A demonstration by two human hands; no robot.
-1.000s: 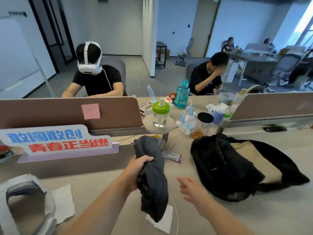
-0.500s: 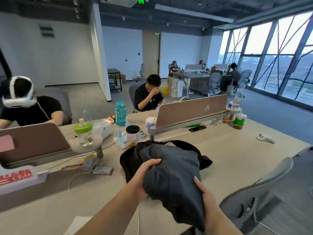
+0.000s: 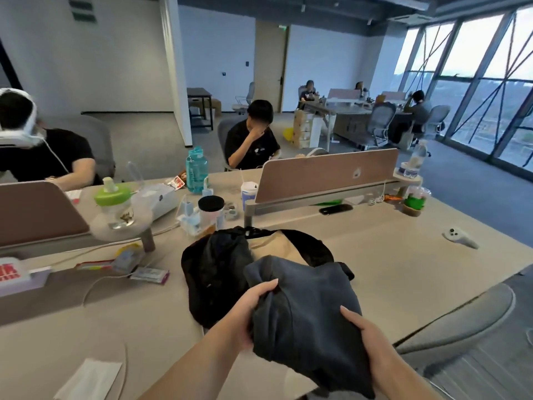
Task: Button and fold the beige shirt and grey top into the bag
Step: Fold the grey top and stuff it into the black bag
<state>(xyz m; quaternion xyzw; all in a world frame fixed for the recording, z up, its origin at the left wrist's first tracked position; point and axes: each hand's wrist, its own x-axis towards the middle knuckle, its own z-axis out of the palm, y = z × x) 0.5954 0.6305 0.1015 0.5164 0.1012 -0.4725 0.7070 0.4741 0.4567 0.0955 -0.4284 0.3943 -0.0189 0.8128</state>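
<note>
— While bunched into a loose bundle, held above the near side of the table (image 3: 403, 255), right in front of the bag (image 3: 213, 272). Talking of the grey top (image 3: 305, 310), of course.
— Gripped how?
— From both sides. Clasped on the left by the left hand (image 3: 248, 310), thumb over the top fold, fingers curled beneath. Clasped on the right by the right hand (image 3: 366, 339), thumb laid across the cloth, fingers hidden under it.
— Touching the bag?
— Cannot tell; overlapping its near rim from this angle.
— And the bag?
— Black, slumped on the table, mouth gaping, showing the beige shirt (image 3: 274, 245) within.
— Around it?
— Left of the bag, a snack packet (image 3: 150, 275). Behind, a black-lidded jar (image 3: 211, 209), a green-capped bottle (image 3: 115, 203) and a teal bottle (image 3: 196, 170). Far right, well apart, a white controller (image 3: 458, 237). At the near left corner, a sheet of paper (image 3: 89, 379). Beside the right edge, a grey chair (image 3: 461, 321).
</note>
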